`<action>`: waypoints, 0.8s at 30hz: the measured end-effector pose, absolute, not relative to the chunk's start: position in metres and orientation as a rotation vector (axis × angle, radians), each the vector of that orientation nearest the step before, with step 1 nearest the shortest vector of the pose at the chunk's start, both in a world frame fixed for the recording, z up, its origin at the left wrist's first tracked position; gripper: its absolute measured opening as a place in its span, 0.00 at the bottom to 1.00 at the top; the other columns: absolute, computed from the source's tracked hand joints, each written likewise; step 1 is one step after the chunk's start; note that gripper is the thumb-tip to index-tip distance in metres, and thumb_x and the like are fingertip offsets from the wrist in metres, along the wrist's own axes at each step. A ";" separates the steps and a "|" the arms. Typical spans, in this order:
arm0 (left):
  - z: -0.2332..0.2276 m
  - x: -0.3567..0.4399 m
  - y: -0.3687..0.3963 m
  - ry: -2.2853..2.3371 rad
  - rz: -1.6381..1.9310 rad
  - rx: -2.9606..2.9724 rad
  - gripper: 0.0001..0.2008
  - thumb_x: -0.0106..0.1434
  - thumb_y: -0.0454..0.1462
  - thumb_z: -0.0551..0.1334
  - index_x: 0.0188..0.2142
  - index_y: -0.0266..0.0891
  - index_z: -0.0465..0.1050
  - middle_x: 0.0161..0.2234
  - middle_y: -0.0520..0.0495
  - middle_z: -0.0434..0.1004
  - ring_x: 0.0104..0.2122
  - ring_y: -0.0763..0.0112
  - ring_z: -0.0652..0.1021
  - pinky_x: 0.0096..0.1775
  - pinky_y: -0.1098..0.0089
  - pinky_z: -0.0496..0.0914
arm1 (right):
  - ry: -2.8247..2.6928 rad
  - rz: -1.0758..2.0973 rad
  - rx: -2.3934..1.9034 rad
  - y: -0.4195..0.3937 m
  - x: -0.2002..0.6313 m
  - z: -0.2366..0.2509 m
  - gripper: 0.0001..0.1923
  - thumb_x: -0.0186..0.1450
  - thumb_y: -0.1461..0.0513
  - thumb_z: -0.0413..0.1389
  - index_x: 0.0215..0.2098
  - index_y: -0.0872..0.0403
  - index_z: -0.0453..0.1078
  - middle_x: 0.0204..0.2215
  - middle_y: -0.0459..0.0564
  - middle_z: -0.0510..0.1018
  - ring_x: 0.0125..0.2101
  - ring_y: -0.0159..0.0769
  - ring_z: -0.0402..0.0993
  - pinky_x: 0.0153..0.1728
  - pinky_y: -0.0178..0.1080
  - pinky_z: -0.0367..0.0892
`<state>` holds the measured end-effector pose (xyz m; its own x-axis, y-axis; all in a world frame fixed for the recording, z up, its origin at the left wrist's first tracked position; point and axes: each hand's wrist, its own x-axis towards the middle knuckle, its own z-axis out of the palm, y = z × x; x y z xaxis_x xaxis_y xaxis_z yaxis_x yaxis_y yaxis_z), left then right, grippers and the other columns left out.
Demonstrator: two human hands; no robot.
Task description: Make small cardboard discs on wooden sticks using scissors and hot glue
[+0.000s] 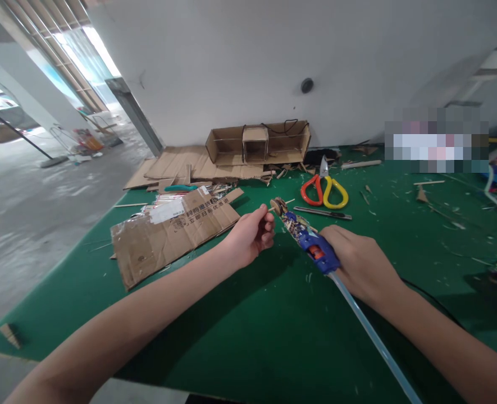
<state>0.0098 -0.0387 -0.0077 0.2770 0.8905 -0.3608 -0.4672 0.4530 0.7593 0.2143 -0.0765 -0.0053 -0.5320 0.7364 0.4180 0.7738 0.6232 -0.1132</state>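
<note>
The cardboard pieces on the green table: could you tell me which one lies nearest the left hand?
The flat printed cardboard sheet just beside the left hand; the open box and plain sheets lie by the wall.

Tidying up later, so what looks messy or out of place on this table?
Cardboard scraps and splinters litter the green table. The glue gun in the right hand is crusted with debris near its nozzle.

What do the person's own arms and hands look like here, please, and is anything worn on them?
Both forearms are bare as far as the view shows: no sleeves, no gloves. The left hand and right hand show no rings, and neither wrist shows a watch, band or marking. Both arms come in from the bottom edge, so anything worn above the forearm is out of view.
</note>
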 end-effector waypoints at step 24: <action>-0.003 0.008 -0.038 0.673 0.924 0.474 0.22 0.68 0.41 0.48 0.18 0.38 0.52 0.13 0.57 0.54 0.11 0.81 0.56 0.17 0.76 0.54 | -2.394 -0.162 -1.125 -0.077 0.216 -0.004 0.07 0.63 0.61 0.45 0.30 0.54 0.61 0.23 0.49 0.71 0.20 0.33 0.66 0.18 0.33 0.50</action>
